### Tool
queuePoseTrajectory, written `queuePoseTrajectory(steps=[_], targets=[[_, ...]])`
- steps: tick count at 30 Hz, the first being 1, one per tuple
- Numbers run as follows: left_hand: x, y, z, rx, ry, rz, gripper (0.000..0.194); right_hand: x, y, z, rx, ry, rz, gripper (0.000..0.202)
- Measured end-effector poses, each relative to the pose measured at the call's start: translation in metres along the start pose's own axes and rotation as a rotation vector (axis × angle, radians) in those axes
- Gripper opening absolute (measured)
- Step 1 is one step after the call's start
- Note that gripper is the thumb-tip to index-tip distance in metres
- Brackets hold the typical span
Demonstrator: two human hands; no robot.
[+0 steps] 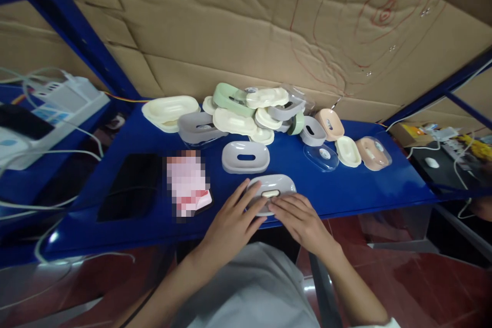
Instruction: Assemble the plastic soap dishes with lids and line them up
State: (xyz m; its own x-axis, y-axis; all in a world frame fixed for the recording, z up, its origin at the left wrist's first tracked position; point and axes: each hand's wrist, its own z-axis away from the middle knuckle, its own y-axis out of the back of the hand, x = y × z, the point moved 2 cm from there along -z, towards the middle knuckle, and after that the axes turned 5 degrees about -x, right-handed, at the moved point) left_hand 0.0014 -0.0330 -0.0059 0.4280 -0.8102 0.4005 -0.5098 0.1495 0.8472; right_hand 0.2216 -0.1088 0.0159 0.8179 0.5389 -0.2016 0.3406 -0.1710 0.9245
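Both your hands sit on the grey oval dish [271, 192] at the near edge of the blue table [346, 189], dead centre, just ahead of you. Your left hand [230, 223] comes in from 7 o'clock of the dish, fingers spread and laid over its left rim and near side, not curled shut. Your right hand [300, 218] comes in from 5 o'clock, fingers flat, tips touching the small cream insert [270, 193] in the dish's middle slot. So the dish lies under and between both sets of fingertips, far rim uncovered. At 12 o'clock of it, just apart, a second grey dish with a slot [245, 157]. Beyond that, at the back against the cardboard wall [246, 20], a pile of cream, green, grey and pink dishes [249, 113]. At 9 o'clock, a blurred pink item [187, 184], then a black flat panel [130, 184].
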Motion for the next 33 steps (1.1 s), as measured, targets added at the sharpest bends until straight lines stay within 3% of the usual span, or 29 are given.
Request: queuePoseTrajectory(steps=[3, 6, 9, 11, 14, 19, 24, 28, 33], targets=[[-0.005, 0.004, 0.011, 0.018, 0.008, -0.023, 0.036, 0.034, 0.015, 0.003, 0.074, -0.124, 0.074, 0.05], [-0.009, 0.008, 0.018, 0.029, 0.019, 0.021, 0.04, 0.091, 0.027, 0.014, 0.218, -0.429, 0.222, 0.054], [-0.013, 0.009, 0.02, -0.001, 0.094, 0.121, 0.049, 0.134, 0.022, 0.027, 0.282, -0.624, 0.297, 0.065], [-0.014, 0.009, 0.019, 0.001, 0.162, 0.183, 0.054, 0.144, 0.016, 0.033, 0.294, -0.655, 0.247, 0.063], [-0.015, 0.009, 0.018, 0.032, 0.226, 0.243, 0.058, 0.131, 0.014, 0.041, 0.306, -0.653, 0.114, 0.051], [-0.017, 0.006, 0.02, 0.038, 0.244, 0.35, 0.072, 0.076, 0.017, 0.041, 0.314, -0.609, -0.136, 0.04], [-0.021, 0.004, 0.022, 0.033, 0.303, 0.475, 0.08, 0.03, 0.004, 0.018, 0.203, -0.334, -0.233, 0.05], [-0.021, 0.007, 0.021, 0.029, 0.283, 0.493, 0.081, 0.016, -0.006, 0.006, 0.104, -0.121, -0.22, 0.06], [-0.022, 0.011, 0.02, 0.029, 0.233, 0.416, 0.072, 0.012, -0.011, 0.004, 0.078, -0.089, -0.145, 0.062]])
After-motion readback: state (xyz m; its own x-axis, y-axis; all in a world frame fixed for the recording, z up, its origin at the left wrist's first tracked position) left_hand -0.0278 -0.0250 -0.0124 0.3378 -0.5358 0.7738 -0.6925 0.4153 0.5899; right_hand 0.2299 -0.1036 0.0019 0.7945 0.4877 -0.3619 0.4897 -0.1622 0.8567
